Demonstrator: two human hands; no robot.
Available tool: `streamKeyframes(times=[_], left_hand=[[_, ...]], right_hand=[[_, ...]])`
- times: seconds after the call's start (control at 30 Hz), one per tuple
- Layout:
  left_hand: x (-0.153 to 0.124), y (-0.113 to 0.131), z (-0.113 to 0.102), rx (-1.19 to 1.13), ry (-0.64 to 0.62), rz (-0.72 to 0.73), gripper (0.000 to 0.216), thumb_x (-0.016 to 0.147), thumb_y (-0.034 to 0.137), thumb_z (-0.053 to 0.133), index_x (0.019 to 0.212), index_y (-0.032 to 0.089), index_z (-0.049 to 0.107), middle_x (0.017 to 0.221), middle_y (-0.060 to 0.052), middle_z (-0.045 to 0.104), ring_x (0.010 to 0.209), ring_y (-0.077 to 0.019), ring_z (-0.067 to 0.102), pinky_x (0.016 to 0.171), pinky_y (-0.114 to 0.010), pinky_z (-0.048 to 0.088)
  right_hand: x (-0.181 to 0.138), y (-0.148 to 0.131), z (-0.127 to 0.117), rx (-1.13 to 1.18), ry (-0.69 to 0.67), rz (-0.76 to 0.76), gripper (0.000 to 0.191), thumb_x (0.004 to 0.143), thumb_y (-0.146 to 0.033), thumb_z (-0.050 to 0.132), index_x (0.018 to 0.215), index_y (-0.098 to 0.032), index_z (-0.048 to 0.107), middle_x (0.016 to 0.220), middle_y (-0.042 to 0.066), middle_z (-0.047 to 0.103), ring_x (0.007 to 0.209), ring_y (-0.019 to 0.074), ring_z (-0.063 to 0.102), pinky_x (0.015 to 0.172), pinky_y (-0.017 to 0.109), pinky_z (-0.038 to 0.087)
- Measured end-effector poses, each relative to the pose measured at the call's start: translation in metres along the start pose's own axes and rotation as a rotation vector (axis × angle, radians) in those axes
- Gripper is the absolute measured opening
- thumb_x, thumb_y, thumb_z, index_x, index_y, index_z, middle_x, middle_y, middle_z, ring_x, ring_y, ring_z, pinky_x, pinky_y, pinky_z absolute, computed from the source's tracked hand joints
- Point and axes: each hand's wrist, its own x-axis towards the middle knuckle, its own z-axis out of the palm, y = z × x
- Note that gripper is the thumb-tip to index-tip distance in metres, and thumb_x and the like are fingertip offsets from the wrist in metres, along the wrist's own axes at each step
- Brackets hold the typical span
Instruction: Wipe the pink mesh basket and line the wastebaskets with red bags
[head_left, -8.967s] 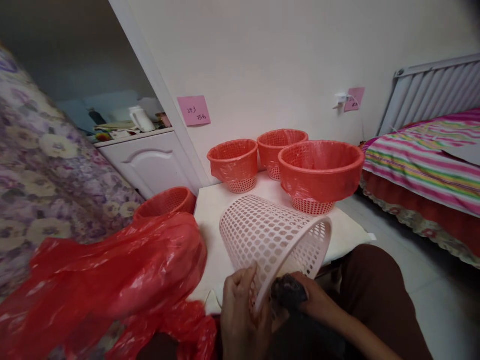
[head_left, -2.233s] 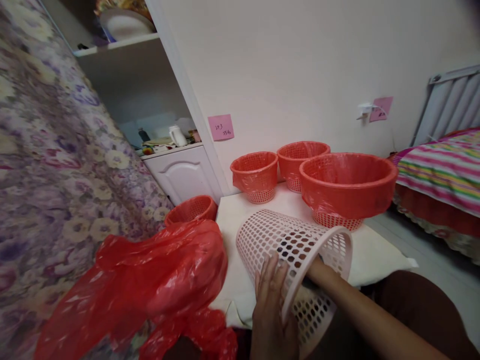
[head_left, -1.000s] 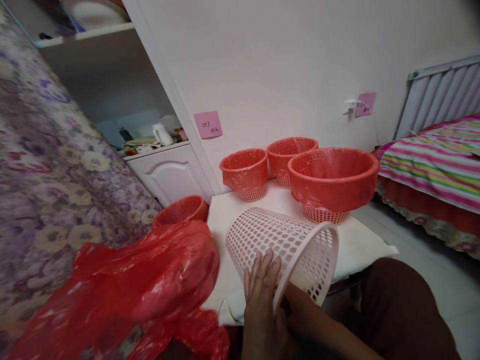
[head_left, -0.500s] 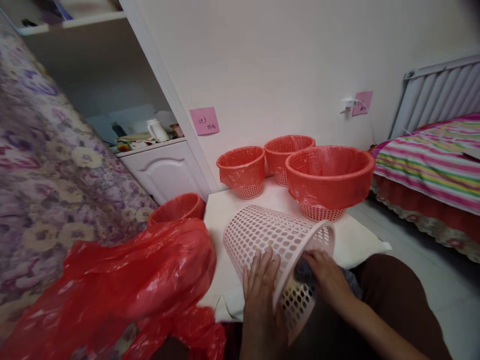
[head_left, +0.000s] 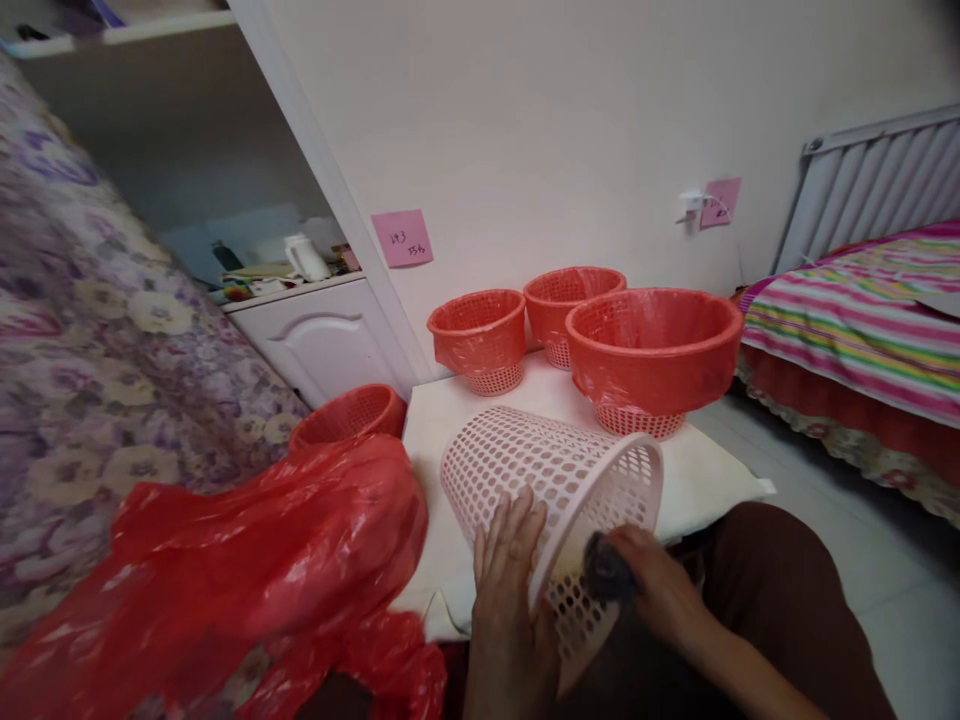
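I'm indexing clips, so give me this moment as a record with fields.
Left hand: fingers extended against the outside of a pale pink perforated basket
Right hand: gripping a dark wad, apparently cloth, at the basket's mouth
Basket pose: on its side on a cream-covered table
Red-lined baskets: three, upright, beyond the pink one
Left of table: another red basket, partly behind loose red plastic
Wall: two pink notes
Right: bed with striped cover

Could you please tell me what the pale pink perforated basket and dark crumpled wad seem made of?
The pale pink perforated basket looks like satin plastic, judging by its smooth moulded rim. The dark crumpled wad looks matte, perhaps cloth, given its bunched shape.
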Motion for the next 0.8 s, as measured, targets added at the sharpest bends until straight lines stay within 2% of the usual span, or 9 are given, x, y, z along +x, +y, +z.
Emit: streamKeyframes(times=[0.1, 0.17, 0.33, 0.4, 0.47, 0.53, 0.63, 0.7, 0.8], left_hand=[[0.001, 0.000, 0.001, -0.003, 0.009, -0.007, 0.084, 0.073, -0.005, 0.038, 0.146, 0.036, 0.030, 0.154, -0.003, 0.039, 0.146, -0.0255, 0.026, 0.115, -0.064, 0.025], [0.002, 0.001, 0.002, -0.008, 0.005, -0.012, 0.087, 0.071, -0.006, 0.038, 0.146, 0.037, 0.030, 0.155, -0.003, 0.039, 0.146, -0.0253, 0.026, 0.115, -0.064, 0.026], [0.002, 0.002, 0.006, -0.026, 0.021, 0.007, 0.084, 0.072, -0.004, 0.040, 0.145, 0.037, 0.030, 0.153, -0.005, 0.041, 0.145, -0.0268, 0.029, 0.113, -0.067, 0.026], [0.002, 0.002, 0.007, -0.020, 0.036, 0.018, 0.085, 0.072, -0.005, 0.038, 0.146, 0.036, 0.030, 0.153, -0.007, 0.042, 0.144, -0.0274, 0.031, 0.111, -0.069, 0.026], [0.003, 0.002, 0.005, -0.009, 0.039, 0.020, 0.085, 0.072, -0.005, 0.038, 0.145, 0.036, 0.030, 0.152, -0.007, 0.042, 0.144, -0.0276, 0.032, 0.111, -0.069, 0.027], [0.003, 0.002, 0.003, -0.007, 0.054, 0.010, 0.084, 0.071, -0.006, 0.038, 0.144, 0.035, 0.033, 0.153, -0.007, 0.041, 0.143, -0.0270, 0.033, 0.111, -0.066, 0.031], [0.002, 0.003, 0.000, 0.007, 0.046, 0.007, 0.078, 0.074, -0.004, 0.040, 0.142, 0.033, 0.036, 0.155, -0.007, 0.037, 0.144, -0.0252, 0.032, 0.111, -0.059, 0.037], [-0.001, 0.004, -0.002, 0.016, 0.017, 0.030, 0.074, 0.079, 0.001, 0.043, 0.146, 0.031, 0.030, 0.155, -0.010, 0.036, 0.145, -0.0258, 0.030, 0.112, -0.059, 0.033], [-0.008, 0.003, 0.000, -0.031, 0.014, 0.005, 0.071, 0.082, 0.006, 0.045, 0.147, 0.025, 0.024, 0.156, -0.013, 0.033, 0.147, -0.0264, 0.024, 0.115, -0.060, 0.028]], right_hand=[[0.001, 0.028, -0.020, -0.191, 0.242, 0.026, 0.069, 0.062, 0.004, 0.045, 0.125, -0.021, 0.055, 0.129, 0.011, 0.055, 0.117, 0.0275, 0.049, 0.101, 0.045, 0.043], [-0.001, 0.034, -0.022, -0.211, 0.270, 0.036, 0.070, 0.062, 0.004, 0.044, 0.126, -0.021, 0.055, 0.130, 0.010, 0.054, 0.117, 0.0278, 0.049, 0.101, 0.046, 0.043], [-0.016, -0.009, 0.012, 0.314, -0.069, 0.076, 0.038, 0.063, -0.005, 0.052, 0.096, -0.021, 0.064, 0.098, 0.007, 0.067, 0.098, 0.0263, 0.062, 0.087, 0.040, 0.050], [-0.021, -0.035, 0.022, 0.674, -0.282, 0.143, 0.041, 0.060, -0.013, 0.063, 0.100, -0.021, 0.062, 0.100, 0.004, 0.070, 0.099, 0.0270, 0.064, 0.087, 0.039, 0.051], [-0.022, -0.051, 0.024, 0.820, -0.379, 0.169, 0.041, 0.060, -0.019, 0.068, 0.100, -0.020, 0.062, 0.102, 0.003, 0.071, 0.098, 0.0272, 0.065, 0.086, 0.038, 0.051], [-0.021, -0.046, 0.019, 0.757, -0.358, 0.143, 0.036, 0.063, -0.019, 0.068, 0.098, -0.020, 0.063, 0.100, 0.004, 0.071, 0.096, 0.0267, 0.065, 0.085, 0.038, 0.051], [-0.016, -0.009, 0.004, 0.388, -0.155, 0.063, 0.031, 0.065, -0.008, 0.056, 0.093, -0.020, 0.064, 0.097, 0.006, 0.069, 0.096, 0.0261, 0.063, 0.087, 0.040, 0.049], [-0.015, 0.020, -0.006, 0.133, 0.023, 0.078, 0.049, 0.062, -0.001, 0.047, 0.104, -0.021, 0.063, 0.104, 0.008, 0.066, 0.104, 0.0260, 0.059, 0.094, 0.043, 0.046], [-0.017, 0.043, -0.012, -0.075, 0.129, 0.125, 0.061, 0.061, 0.000, 0.045, 0.118, -0.022, 0.057, 0.119, 0.009, 0.060, 0.114, 0.0261, 0.054, 0.099, 0.043, 0.044]])
